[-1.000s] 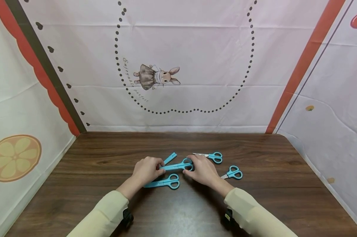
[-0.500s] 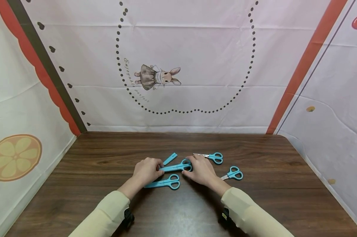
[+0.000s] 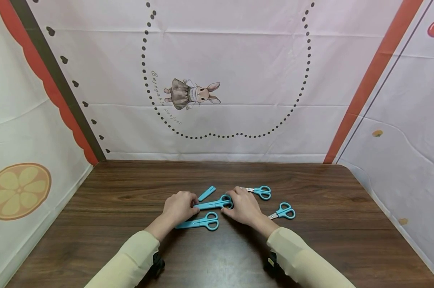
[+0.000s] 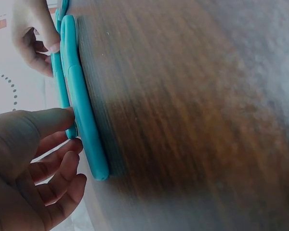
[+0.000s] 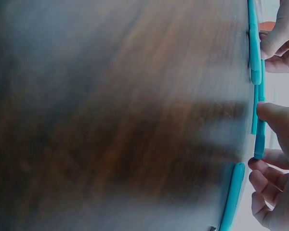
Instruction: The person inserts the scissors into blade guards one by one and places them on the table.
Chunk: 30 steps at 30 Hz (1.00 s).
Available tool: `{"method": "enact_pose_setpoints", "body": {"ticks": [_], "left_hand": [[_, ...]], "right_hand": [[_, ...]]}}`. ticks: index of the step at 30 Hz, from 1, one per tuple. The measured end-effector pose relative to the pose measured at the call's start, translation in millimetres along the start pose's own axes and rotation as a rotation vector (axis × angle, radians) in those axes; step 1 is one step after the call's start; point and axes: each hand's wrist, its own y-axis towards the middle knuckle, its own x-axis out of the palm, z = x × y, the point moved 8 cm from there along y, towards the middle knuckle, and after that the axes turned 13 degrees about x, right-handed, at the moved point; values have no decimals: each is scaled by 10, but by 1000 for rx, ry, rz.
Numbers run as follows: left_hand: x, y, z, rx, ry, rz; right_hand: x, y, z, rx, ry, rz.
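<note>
Between my hands is a pair of light-blue scissors (image 3: 210,205) with its blades inside a matching blue cover. My left hand (image 3: 178,207) pinches the covered tip between thumb and fingers. At the other end, my right hand (image 3: 243,208) grips the finger loops with thumb and fingertips. Nearer to me lies a second pair of covered blue scissors (image 3: 204,222), its tip partly behind the left hand. A loose blue blade cover (image 3: 207,193) rests just beyond the held pair. In the left wrist view, the left thumb and fingers close on the tip behind the nearer scissors (image 4: 84,115).
Two more blue scissors with bare metal blades lie to the right: one pair (image 3: 263,192) behind the right hand, another (image 3: 285,211) beside the right wrist. All rest on a brown wooden table (image 3: 130,180). A printed cloth (image 3: 238,80) hangs behind it.
The held scissors have shifted very slightly left, and my right hand and forearm with them. A small gap now shows between them and the loose cover. Both hands keep their hold.
</note>
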Motion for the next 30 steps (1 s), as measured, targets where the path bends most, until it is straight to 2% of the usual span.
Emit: {"method": "enact_pose_setpoints", "body": {"ticks": [13,30], "left_hand": [[2,6,8,-4,-10,-17],[15,8,-6,-3,-9,-9]], "right_hand": [[58,28,24,30,-34,-33],[88,34,49,77,6,-47]]}}
